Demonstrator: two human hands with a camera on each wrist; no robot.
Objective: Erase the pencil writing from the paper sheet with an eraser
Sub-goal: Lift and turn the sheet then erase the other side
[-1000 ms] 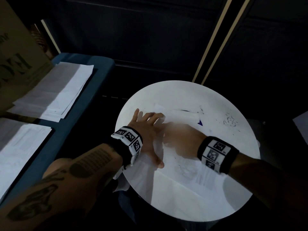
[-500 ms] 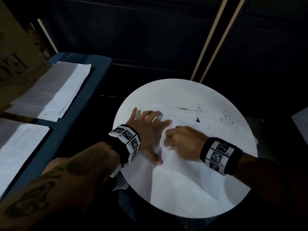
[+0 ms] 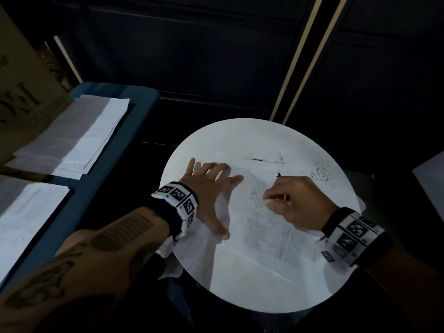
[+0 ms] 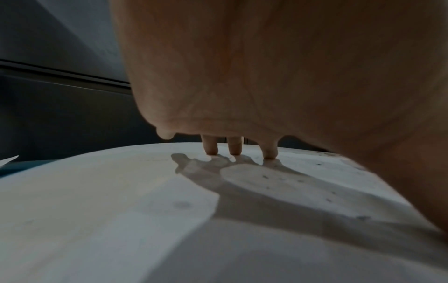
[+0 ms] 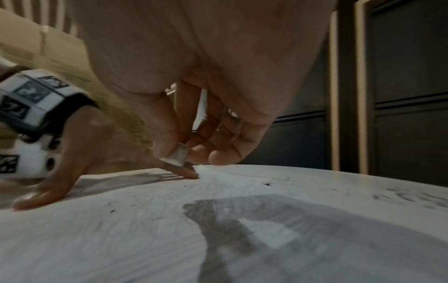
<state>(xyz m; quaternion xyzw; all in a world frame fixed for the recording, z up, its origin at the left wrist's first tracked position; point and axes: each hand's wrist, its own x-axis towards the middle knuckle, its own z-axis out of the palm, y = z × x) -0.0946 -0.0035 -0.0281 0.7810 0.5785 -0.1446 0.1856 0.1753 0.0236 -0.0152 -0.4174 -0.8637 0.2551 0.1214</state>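
My right hand [image 3: 296,201] pinches a small white eraser [image 5: 176,156] btwn thumb and forefinger; from the right wrist cam its lower edge sits just above the paper sheet [image 3: 242,239], contact not clear. Eraser is a stubby block w/ greyed, worn faces.

Sheet lies flat on the round white tabletop [image 3: 240,135], covering its mid and near part, its left edge hanging over the rim. Pencil writing [image 3: 263,219] shows as faint grey scribble, mid-sheet, just near-left of my right hand; too faint to read. Dark crumbs dot the sheet, and a patch of them [image 3: 320,174] sits on bare tabletop at far right.

My left hand [image 3: 211,191] is spread flat, fingers straight and apart, pressing the sheet's left part; left wrist cam shows fingertips [image 4: 269,153] touching the surface.

Room is dark. Left of the tabletop, a blue surface [image 3: 96,183] carries stacks of white papers [image 3: 79,133], w/ a cardboard box [image 3: 21,92] at far left. Dark panels w/ pale strips [image 3: 298,58] behind.
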